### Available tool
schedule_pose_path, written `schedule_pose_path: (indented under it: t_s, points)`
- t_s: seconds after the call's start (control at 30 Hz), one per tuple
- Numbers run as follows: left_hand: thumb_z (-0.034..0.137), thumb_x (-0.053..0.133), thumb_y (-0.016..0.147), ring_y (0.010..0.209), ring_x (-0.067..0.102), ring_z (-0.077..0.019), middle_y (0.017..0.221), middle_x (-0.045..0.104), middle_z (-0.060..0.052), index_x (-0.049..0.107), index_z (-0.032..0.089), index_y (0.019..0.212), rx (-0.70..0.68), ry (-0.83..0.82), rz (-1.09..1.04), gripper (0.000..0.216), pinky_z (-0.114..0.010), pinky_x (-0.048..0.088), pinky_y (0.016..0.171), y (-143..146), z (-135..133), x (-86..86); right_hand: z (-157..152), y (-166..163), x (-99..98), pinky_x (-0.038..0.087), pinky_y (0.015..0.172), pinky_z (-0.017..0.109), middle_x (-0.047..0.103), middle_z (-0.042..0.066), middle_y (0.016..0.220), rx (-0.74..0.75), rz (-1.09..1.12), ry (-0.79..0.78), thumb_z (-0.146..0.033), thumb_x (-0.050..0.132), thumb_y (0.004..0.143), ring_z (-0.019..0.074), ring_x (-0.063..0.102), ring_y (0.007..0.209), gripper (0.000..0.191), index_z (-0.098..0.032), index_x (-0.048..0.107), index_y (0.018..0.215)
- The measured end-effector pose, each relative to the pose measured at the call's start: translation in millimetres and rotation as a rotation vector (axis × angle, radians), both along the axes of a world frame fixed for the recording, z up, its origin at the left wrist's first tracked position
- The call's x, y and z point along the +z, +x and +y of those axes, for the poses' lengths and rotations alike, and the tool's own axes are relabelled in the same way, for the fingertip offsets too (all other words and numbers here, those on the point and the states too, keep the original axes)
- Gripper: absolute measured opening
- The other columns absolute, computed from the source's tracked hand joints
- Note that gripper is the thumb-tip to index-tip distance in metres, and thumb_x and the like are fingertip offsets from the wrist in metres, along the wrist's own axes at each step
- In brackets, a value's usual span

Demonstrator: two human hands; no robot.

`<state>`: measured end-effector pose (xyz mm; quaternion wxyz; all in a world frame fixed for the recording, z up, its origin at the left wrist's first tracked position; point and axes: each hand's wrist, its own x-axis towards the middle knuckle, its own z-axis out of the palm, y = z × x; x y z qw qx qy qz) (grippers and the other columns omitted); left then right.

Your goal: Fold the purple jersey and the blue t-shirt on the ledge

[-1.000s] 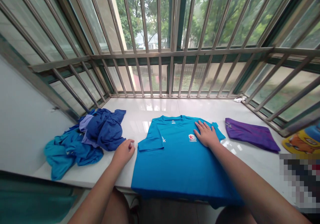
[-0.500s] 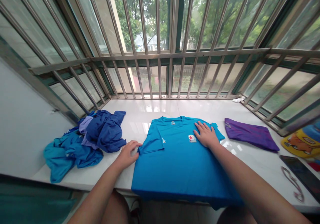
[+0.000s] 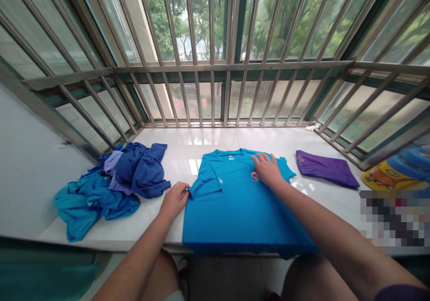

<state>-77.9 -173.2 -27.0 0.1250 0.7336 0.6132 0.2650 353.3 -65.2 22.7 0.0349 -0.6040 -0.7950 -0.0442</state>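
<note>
A bright blue T-shirt (image 3: pixel 231 207) lies spread flat on the white sill (image 3: pixel 208 144), its hem hanging over the near edge. My left hand (image 3: pixel 175 199) pinches the end of the shirt's left sleeve. My right hand (image 3: pixel 267 170) rests flat, fingers apart, on the chest of the shirt and partly covers a small red and white badge.
A heap of blue and lilac clothes (image 3: pixel 110 184) lies at the left of the sill. A folded purple garment (image 3: pixel 326 169) lies at the right, beside a colourful cartoon item (image 3: pixel 393 175). Metal window bars (image 3: pixel 215 68) close off the back and sides.
My left hand has moved right from the bare sill and taken hold of the shirt's left sleeve. My right hand has slid a little left across the chest badge.
</note>
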Motion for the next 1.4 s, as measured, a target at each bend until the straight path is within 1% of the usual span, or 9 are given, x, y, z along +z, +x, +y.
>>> schedule_pose_path:
  t_s: [0.1,0.23,0.33,0.47,0.67,0.87,1.0,1.13,1.4]
  points:
    - [0.019,0.057,0.095,0.097,0.070,-0.0232,0.101,0.073,-0.003,0.072,0.026,0.107,0.006,0.006,0.019,0.020,-0.036,0.047,0.082,2.0,-1.5,0.2,-32.0,-55.7,-2.6,0.047,0.109,0.043,0.071,0.013,0.139,0.252,0.068,-0.099,-0.048,0.052,0.109,0.0314,0.064,0.127,0.053,-0.028,0.056,0.158]
    - [0.017,0.054,0.096,0.110,0.070,-0.0255,0.113,0.075,-0.005,0.070,0.026,0.109,0.001,-0.004,0.014,0.023,-0.037,0.047,0.086,2.9,-3.4,1.8,-61.1,-112.8,-19.2,0.046,0.097,0.036,0.072,0.009,0.129,0.468,0.152,-0.154,-0.038,0.058,0.109,0.0280,0.064,0.114,0.039,-0.035,0.065,0.147]
    - [0.016,0.050,0.097,0.109,0.071,-0.0255,0.115,0.076,-0.005,0.070,0.026,0.108,-0.016,-0.008,-0.023,0.025,-0.037,0.048,0.085,2.2,-4.9,3.6,-57.3,-122.5,-25.7,0.045,0.096,0.034,0.073,0.007,0.120,0.420,0.194,-0.141,-0.027,0.052,0.111,0.0260,0.064,0.110,0.027,-0.030,0.074,0.125]
    - [0.017,0.051,0.098,0.092,0.070,-0.0226,0.109,0.076,-0.004,0.072,0.027,0.106,-0.059,-0.019,-0.083,0.025,-0.036,0.049,0.081,1.1,-6.4,4.9,-46.7,-105.9,-24.1,0.046,0.098,0.034,0.072,0.008,0.121,0.341,0.274,-0.090,-0.022,0.042,0.113,0.0247,0.063,0.113,0.033,-0.027,0.070,0.130]
    - [0.016,0.059,0.092,0.089,0.069,-0.0209,0.106,0.074,-0.003,0.080,0.029,0.100,-0.102,-0.005,-0.095,0.026,-0.034,0.049,0.081,3.7,-8.1,8.1,-45.0,-98.7,-2.6,0.046,0.093,0.033,0.075,0.009,0.123,0.188,0.203,-0.232,-0.016,0.050,0.105,0.0267,0.067,0.112,0.031,-0.024,0.072,0.127]
    - [0.017,0.063,0.089,0.090,0.070,-0.0213,0.105,0.075,-0.003,0.082,0.030,0.096,-0.070,-0.010,-0.058,0.024,-0.036,0.048,0.082,6.4,-9.2,10.9,4.2,-155.3,17.2,0.048,0.090,0.033,0.077,0.014,0.122,0.010,0.290,-0.204,-0.043,0.047,0.113,0.0279,0.070,0.112,0.037,-0.019,0.073,0.121]
    - [0.023,0.065,0.093,0.094,0.070,-0.0221,0.104,0.075,-0.003,0.083,0.031,0.105,-0.080,-0.014,-0.055,0.023,-0.035,0.048,0.082,5.9,-8.7,10.8,38.7,-205.6,12.1,0.050,0.091,0.034,0.074,0.018,0.128,-0.052,0.318,-0.178,-0.060,0.047,0.111,0.0302,0.069,0.115,0.052,-0.016,0.070,0.126]
    - [0.025,0.067,0.092,0.092,0.069,-0.0232,0.102,0.076,-0.004,0.078,0.029,0.126,-0.052,-0.011,-0.056,0.036,-0.036,0.049,0.081,6.4,-8.7,11.6,50.6,-230.7,-2.3,0.050,0.096,0.036,0.070,0.019,0.133,-0.072,0.313,-0.168,-0.052,0.059,0.108,0.0318,0.067,0.121,0.043,-0.016,0.067,0.129]
    - [0.018,0.066,0.089,0.102,0.072,-0.0241,0.107,0.076,-0.004,0.085,0.033,0.105,-0.058,-0.024,-0.041,0.029,-0.039,0.049,0.090,7.5,-9.9,10.3,65.3,-226.5,-19.6,0.048,0.098,0.037,0.071,0.017,0.132,-0.064,0.301,-0.190,-0.043,0.049,0.114,0.0298,0.067,0.123,0.034,-0.019,0.065,0.131]
